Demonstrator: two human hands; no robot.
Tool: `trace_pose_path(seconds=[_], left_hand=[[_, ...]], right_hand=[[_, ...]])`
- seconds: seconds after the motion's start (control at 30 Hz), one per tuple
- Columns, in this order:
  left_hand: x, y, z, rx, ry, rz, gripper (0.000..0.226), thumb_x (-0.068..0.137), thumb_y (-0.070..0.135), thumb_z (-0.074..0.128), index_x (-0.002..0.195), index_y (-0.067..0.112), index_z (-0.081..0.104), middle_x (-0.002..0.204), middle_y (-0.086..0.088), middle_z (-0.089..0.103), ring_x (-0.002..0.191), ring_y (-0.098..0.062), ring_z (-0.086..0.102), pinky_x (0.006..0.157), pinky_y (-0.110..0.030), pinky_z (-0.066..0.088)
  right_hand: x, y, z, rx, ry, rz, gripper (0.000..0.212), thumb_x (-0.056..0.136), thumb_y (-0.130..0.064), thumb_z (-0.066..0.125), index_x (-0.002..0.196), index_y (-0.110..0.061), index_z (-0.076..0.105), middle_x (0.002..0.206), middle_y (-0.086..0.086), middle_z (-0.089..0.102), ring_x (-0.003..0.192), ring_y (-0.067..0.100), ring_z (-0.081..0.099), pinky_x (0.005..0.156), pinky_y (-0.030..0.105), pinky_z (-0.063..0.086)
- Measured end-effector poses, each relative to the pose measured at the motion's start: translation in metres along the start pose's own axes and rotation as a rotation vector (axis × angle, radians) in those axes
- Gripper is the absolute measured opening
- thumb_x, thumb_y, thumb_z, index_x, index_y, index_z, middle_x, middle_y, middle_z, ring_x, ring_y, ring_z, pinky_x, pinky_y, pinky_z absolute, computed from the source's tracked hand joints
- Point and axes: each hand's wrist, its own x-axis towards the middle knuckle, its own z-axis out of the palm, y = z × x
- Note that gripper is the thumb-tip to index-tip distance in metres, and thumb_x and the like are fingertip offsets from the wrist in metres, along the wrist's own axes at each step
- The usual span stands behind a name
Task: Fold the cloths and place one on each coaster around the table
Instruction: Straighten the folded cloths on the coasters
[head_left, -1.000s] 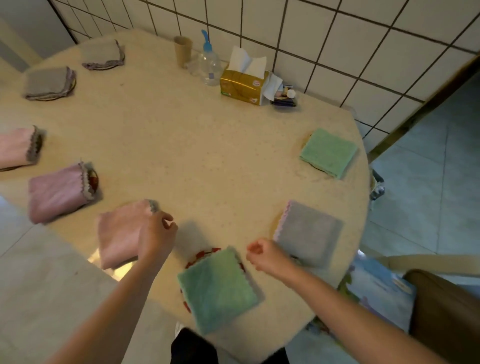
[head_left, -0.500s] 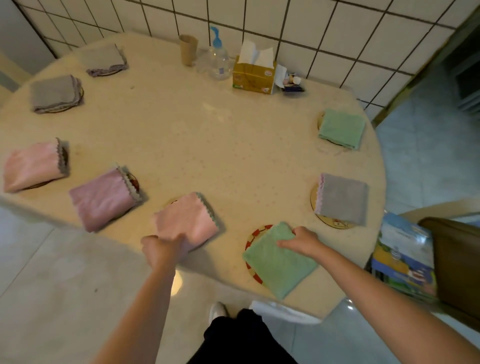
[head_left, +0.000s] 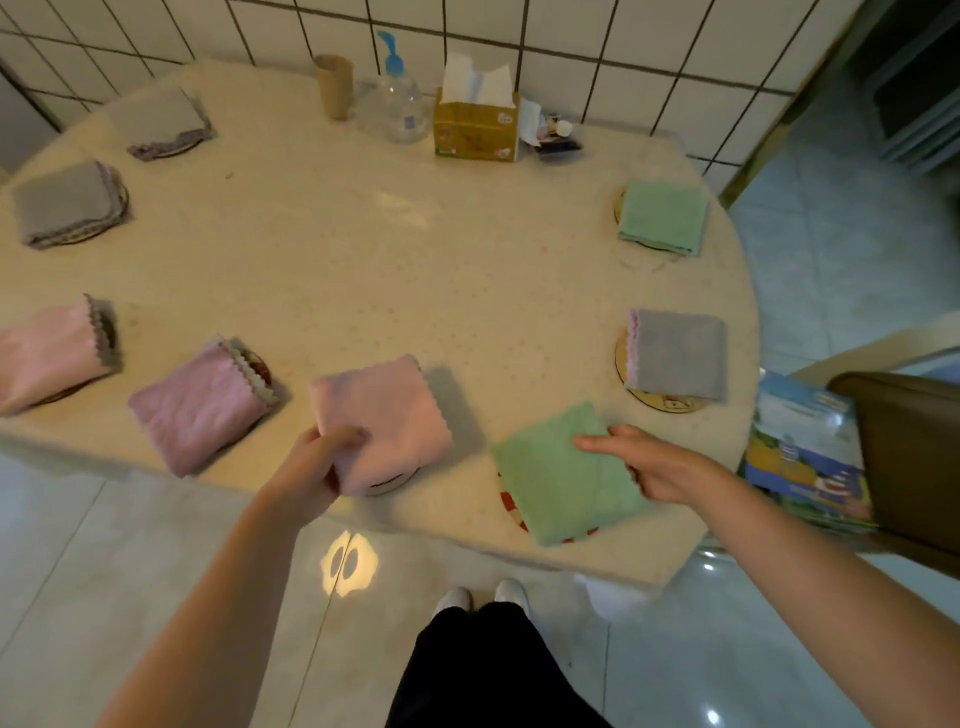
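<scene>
Since 0.5 s ago, L hand (head_left: 322, 462) has shifted from the pink cloth's (head_left: 384, 421) near edge to gripping its near-left corner, fingers curled on it; cloth sits on a coaster (head_left: 387, 483) at table (head_left: 363, 249) front edge. R hand (head_left: 649, 462) lies flat, fingers extended, on right side of green cloth (head_left: 561, 478), which covers a red-patterned coaster (head_left: 511, 512). Six other folded cloths sit on coasters round the rim. Tissue box (head_left: 475, 130) w/ pump bottle (head_left: 392, 101) at back.

Round beige tabletop (head_left: 363, 270). Ringed with coasters (head_left: 660, 400) under folded cloths (head_left: 675, 353). At back: cup (head_left: 334, 85), bottle (head_left: 393, 106), tissue box (head_left: 476, 127).
</scene>
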Motion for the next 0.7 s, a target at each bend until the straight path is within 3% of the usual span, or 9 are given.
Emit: trace_pose_path(seconds=[0.1,0.2,0.3,0.53,0.7], left_hand=[[0.013,0.011,-0.009,0.149,-0.088,-0.033,0.023,0.085,-0.005,0.057,0.108,-0.005,0.057,0.091,-0.016,0.071,0.078,-0.027,0.07,0.06,-0.034,0.058],[0.034,0.013,-0.022,0.313,-0.104,-0.079,0.043,0.081,0.0,0.066,0.12,-0.007,0.051,0.11,-0.022,0.065,0.095,-0.032,0.064,0.074,-0.039,0.054],[0.045,0.017,-0.032,0.373,-0.162,-0.111,0.063,0.073,0.005,0.074,0.129,-0.005,0.046,0.121,-0.024,0.06,0.107,-0.035,0.06,0.084,-0.044,0.051],[0.052,0.022,-0.052,0.431,-0.257,-0.125,0.065,0.068,0.006,0.074,0.128,-0.002,0.049,0.123,-0.021,0.061,0.112,-0.035,0.059,0.092,-0.046,0.049],[0.053,0.014,-0.056,0.451,-0.198,-0.106,0.048,0.083,0.02,0.07,0.124,0.002,0.053,0.119,-0.015,0.064,0.109,-0.031,0.061,0.093,-0.048,0.05]], right_hand=[[0.0,0.022,0.006,0.31,0.056,-0.018,0.026,0.091,-0.02,0.059,0.113,-0.007,0.063,0.11,0.014,0.07,0.095,0.025,0.069,0.07,0.035,0.058],[0.011,0.044,0.017,0.43,0.127,0.005,0.031,0.091,-0.015,0.058,0.121,-0.006,0.059,0.115,0.016,0.067,0.1,0.028,0.067,0.077,0.04,0.056],[0.015,0.054,0.028,0.462,0.191,0.004,0.033,0.09,-0.004,0.056,0.123,-0.005,0.057,0.113,0.017,0.067,0.099,0.031,0.066,0.075,0.041,0.055],[0.015,0.061,0.035,0.517,0.225,-0.08,0.032,0.087,0.005,0.055,0.115,-0.008,0.06,0.107,0.014,0.07,0.091,0.028,0.069,0.066,0.037,0.058],[0.023,0.061,0.045,0.344,0.448,-0.098,0.038,0.084,-0.004,0.064,0.12,-0.008,0.055,0.114,0.012,0.066,0.096,0.027,0.065,0.079,0.04,0.054]])
